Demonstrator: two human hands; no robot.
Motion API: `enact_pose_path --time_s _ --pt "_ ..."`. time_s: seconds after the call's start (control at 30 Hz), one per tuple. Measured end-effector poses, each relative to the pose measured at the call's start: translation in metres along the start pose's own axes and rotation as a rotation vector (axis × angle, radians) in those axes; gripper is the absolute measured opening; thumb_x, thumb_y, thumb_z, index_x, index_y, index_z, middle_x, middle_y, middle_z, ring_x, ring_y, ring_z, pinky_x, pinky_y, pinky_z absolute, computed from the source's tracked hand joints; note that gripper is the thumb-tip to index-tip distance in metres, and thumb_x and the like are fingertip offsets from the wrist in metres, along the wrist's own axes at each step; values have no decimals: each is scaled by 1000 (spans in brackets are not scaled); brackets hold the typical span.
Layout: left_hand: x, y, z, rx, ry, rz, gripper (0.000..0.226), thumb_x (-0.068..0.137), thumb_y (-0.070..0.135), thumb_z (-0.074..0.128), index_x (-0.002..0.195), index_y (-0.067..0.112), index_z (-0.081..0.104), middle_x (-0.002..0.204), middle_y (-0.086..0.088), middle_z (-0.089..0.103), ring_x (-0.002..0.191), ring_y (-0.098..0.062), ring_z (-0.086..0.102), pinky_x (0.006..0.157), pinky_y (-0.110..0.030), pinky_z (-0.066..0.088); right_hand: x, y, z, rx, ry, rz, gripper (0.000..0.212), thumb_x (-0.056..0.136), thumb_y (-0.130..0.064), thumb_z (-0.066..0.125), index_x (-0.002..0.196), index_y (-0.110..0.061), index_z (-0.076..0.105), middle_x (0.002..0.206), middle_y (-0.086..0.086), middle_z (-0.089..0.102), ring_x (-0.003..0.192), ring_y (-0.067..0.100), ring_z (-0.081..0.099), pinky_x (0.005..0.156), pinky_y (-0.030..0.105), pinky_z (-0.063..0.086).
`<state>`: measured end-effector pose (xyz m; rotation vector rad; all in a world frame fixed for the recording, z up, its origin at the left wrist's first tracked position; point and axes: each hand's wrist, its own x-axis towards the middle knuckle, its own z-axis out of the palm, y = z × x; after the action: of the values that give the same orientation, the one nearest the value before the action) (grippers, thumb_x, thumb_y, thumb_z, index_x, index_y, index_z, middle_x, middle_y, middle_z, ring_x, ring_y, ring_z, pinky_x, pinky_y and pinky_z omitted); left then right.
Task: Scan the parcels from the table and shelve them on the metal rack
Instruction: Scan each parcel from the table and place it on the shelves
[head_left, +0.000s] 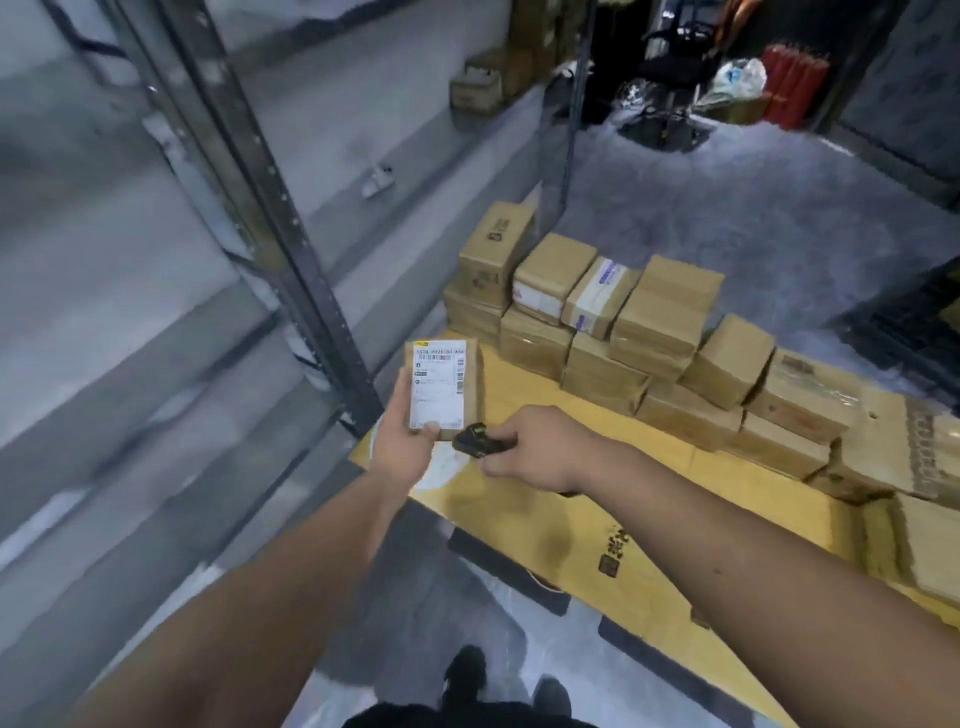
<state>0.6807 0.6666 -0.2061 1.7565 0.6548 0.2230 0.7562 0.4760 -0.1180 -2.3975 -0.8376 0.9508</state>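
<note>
The left hand (402, 441) holds a small brown parcel (443, 387) upright by its lower end, white label toward the camera, above the desk (597, 525) corner. The right hand (540, 447) grips a black scanner (470, 440) just beside the parcel's bottom edge. Stacked brown boxes (623, 332) crowd the desk's far side; the metal rack (291, 228) post stands just left of the parcel.
</note>
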Motion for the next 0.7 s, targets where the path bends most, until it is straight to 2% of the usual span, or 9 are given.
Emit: enact_pose_path --time_s 0.07,0.1,0.17,0.23,0.27,0.33,0.4,0.53,0.7 --pt "-6 16 -31 -4 114 25 91 96 -7 55 162 46 21 151 18 51 114 15 61 95 -9 48 12 -32 -13 -61 -23 -116 30 92 -46 72 111 -25 79 82 -2 62 77 20 58 62 31 42" --pt "-9 24 -46 -15 169 27 90 96 -7 53 162 45 22 147 16 55 101 17 64 86 -6 48 18 -50 -18 -100 -28 -171 26 91 -46 72 106 -26 80 81 0 63 74 20 59 58 29 42" --pt "-14 38 -77 -60 263 12 87 99 -7 52 161 47 25 138 11 64 88 7 71 80 -12 54 30 -84 -28 -188 -31 -270 21 88 -49 72 94 -29 77 79 1 66 69 21 62 54 29 47" --pt "-19 55 -108 -51 366 29 83 101 -6 52 161 44 26 140 5 62 98 -6 72 83 -14 54 41 -118 -37 -244 -47 -353 24 84 -54 71 92 -32 77 81 1 70 76 26 69 65 36 61" --pt "-23 66 -123 -13 431 44 81 101 -5 52 161 44 26 144 4 58 107 -12 70 87 -14 53 46 -134 -41 -273 -49 -390 29 83 -56 70 99 -33 78 85 -1 72 81 26 71 71 38 62" --pt "-28 84 -153 11 546 80 80 101 -5 52 160 42 26 148 4 53 118 -18 64 98 -22 51 52 -168 -51 -335 -45 -464 41 84 -60 71 117 -35 78 92 -6 73 86 19 69 75 32 58" --pt "-33 101 -184 -28 621 126 80 101 -8 52 161 39 27 150 1 52 123 -19 63 106 -30 49 53 -205 -59 -380 -53 -523 43 86 -62 71 120 -36 78 96 -7 74 87 15 68 80 33 57" --pt "-32 125 -247 -6 728 189 80 102 -3 55 159 46 27 141 -1 61 115 -18 68 93 -17 54 45 -281 -72 -476 -48 -661 42 91 -56 70 122 -28 77 103 2 75 95 20 70 90 39 59" --pt "-11 160 -320 75 798 314 92 99 9 62 132 86 25 147 6 55 119 -14 64 104 -44 55 45 -362 -82 -520 20 -766 50 93 -57 70 137 -33 71 114 -5 71 96 15 66 92 36 57"
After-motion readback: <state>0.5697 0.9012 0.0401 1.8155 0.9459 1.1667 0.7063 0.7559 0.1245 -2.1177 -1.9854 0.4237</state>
